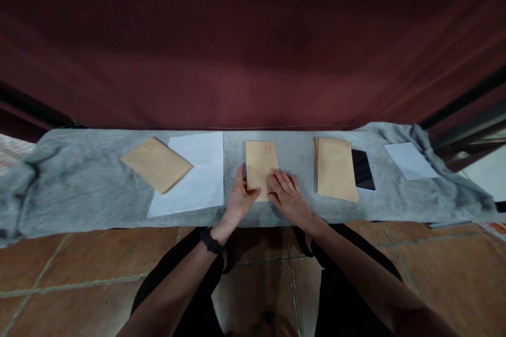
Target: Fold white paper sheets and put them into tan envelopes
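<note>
A brown paper envelope [259,166] with small red print near its top right corner lies upright in front of me on the grey cloth. My left hand [240,196] grips its lower left edge, thumb on top and index finger along the side; the fingers underneath are partly hidden. Stretched out flat, my right hand [289,195] rests with its fingertips on the envelope's lower right edge. To the right is a stack of similar brown envelopes [337,168]. On the left, more brown envelopes [156,164] lie at a slant, partly over white paper [200,181].
A dark-screened phone [362,169] sits partly under the right stack. Farther right is a white sheet [410,160]. Grey cloth [98,195] covers the narrow bench, with a dark red curtain [237,89] behind it. Below are my knees and a tiled floor [90,274].
</note>
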Tool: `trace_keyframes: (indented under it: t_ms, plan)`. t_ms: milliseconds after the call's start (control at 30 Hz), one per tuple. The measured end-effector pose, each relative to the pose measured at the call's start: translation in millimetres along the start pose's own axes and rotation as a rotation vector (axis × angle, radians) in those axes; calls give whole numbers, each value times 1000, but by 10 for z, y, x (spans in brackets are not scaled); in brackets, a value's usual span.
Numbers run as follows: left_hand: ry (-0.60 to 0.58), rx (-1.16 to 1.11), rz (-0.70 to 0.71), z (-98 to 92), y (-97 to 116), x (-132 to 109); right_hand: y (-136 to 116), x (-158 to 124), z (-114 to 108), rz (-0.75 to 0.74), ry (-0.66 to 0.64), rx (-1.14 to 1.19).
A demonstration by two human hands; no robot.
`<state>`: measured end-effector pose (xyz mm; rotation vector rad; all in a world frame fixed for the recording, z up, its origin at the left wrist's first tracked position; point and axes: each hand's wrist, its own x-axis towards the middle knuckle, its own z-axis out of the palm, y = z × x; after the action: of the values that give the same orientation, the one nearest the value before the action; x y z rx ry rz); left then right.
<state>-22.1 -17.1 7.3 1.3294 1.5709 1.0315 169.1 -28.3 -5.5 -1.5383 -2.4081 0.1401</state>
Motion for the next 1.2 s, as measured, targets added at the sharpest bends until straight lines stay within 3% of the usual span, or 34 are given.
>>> trace_keyframes:
  t_ms: [100,200,367,467,600,700,800,867,1033,1200]
  plan:
    - [-118,-324,-128,5,69,-12,-62,11,-62,-39,19,20]
    - [-186,-404,-139,2,187,-49,-164,5,-131,-77,1,34]
    - [-99,-421,-89,12,327,-56,-313,9,-217,-30,0,56]
    - [-118,-514,-81,42,399,-62,-289,67,-266,22,29,105]
    - [-165,-728,-140,74,471,-71,-144,197,-344,144,195,440]
    - [-127,-706,-224,94,471,-70,-93,270,-342,267,323,854]
    - [-268,-751,-306,134,444,-77,-162,278,-250,375,349,1115]
    - [-335,-811,-341,164,427,-82,-243,255,-165,407,313,1158]
    - [-256,-749,-315,166,388,-30,-286,220,-31,379,214,1093]
    - [-159,-493,-228,69,304,75,53,258,28,495,361,1216]
